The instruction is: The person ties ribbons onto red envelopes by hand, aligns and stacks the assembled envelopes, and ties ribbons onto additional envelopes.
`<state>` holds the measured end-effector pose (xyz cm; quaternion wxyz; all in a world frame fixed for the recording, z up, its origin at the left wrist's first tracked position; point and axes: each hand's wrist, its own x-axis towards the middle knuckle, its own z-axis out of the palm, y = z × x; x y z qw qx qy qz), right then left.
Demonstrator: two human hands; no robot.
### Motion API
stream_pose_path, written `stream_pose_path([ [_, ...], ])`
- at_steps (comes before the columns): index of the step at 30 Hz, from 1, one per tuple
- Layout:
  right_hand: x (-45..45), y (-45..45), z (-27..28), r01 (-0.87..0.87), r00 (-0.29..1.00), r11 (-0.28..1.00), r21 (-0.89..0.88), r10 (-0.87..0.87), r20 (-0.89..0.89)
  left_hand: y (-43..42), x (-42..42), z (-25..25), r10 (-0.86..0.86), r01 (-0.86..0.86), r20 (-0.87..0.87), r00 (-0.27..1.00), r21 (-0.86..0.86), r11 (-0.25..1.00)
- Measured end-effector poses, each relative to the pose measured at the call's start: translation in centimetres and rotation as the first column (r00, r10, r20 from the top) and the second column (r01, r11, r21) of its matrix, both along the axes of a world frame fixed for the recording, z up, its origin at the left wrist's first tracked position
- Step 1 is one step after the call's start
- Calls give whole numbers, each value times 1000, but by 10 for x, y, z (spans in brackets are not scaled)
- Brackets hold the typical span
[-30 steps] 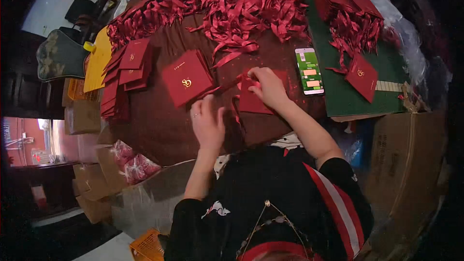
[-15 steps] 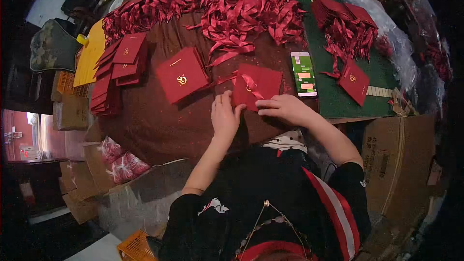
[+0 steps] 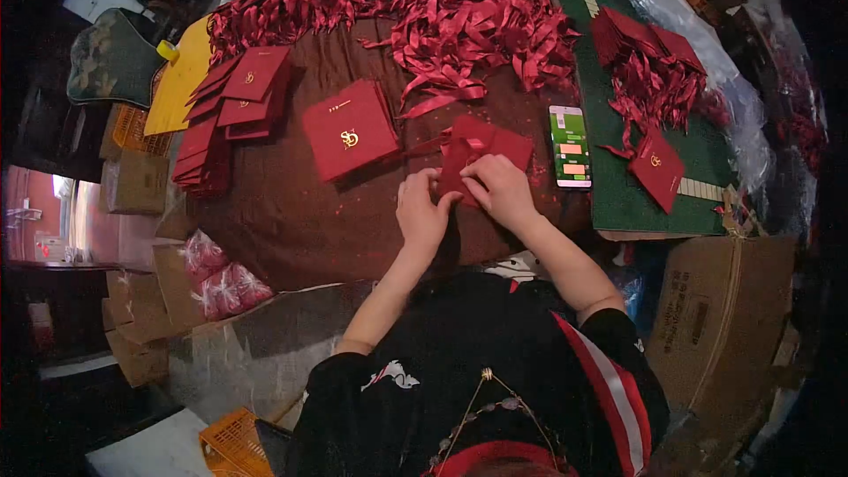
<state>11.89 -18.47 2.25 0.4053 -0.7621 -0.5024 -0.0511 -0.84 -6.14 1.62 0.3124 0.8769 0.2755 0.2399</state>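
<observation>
Brown cloth [image 3: 300, 221] beneath a deep-red, ribboned card [image 3: 511, 147], left hand [image 3: 422, 212] and right hand [image 3: 502, 188] at its near side, grips unclear

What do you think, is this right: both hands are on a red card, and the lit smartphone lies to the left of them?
Not quite. The left hand and right hand are indeed on a red card, but the lit smartphone lies to their right, as the head view shows.
</observation>
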Motion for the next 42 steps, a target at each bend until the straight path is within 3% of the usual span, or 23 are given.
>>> stream_pose_path([
  [9, -14, 15, -22, -7, 1000, 998, -62, 7, 0, 1, -3, -12, -49, 49, 6, 999, -90, 995],
  [11, -15, 16, -22, -24, 999, 998, -57, 26, 28, -1, -3, -14, -76, 71, 115, 990, 45, 996],
  [14, -15, 16, -16, -30, 999, 994, -107, 33, 27, -3, -3, -14, -68, 69, 114, 991, -4, 998],
  [18, -4, 18, -7, -86, 986, 977, -195, 56, -155, -2, -2, -12, -100, 100, 138, 985, 7, 995],
  [20, 2, 21, -10, -124, 984, 965, -229, 91, -150, -3, -4, -10, -91, 95, 89, 992, -39, 995],
  [24, 5, 21, -12, -168, 968, 971, -171, 130, -215, 1, -5, -15, -135, 137, 64, 989, -39, 990],
  [27, 1, 21, -21, -144, 983, 985, -96, 132, -124, 3, -6, -14, -159, 158, 96, 983, 24, 987],
  [30, -5, 21, -24, -119, 973, 993, -5, 116, -198, 10, -9, -12, -179, 184, 122, 976, -29, 982],
  [32, -8, 20, -23, -99, 980, 994, 42, 104, -171, 12, -12, -4, -170, 171, 39, 985, -26, 985],
  [33, -7, 21, -24, -120, 969, 993, 9, 119, -215, 15, -13, -1, -160, 158, -40, 986, -48, 986],
  [39, -10, 29, -19, -103, 954, 995, 4, 100, -282, 16, -9, -2, -91, 88, -31, 995, -105, 991],
  [42, -13, 30, -13, -94, 955, 994, -51, 76, -287, 10, -10, -4, -93, 93, -11, 996, -14, 996],
])
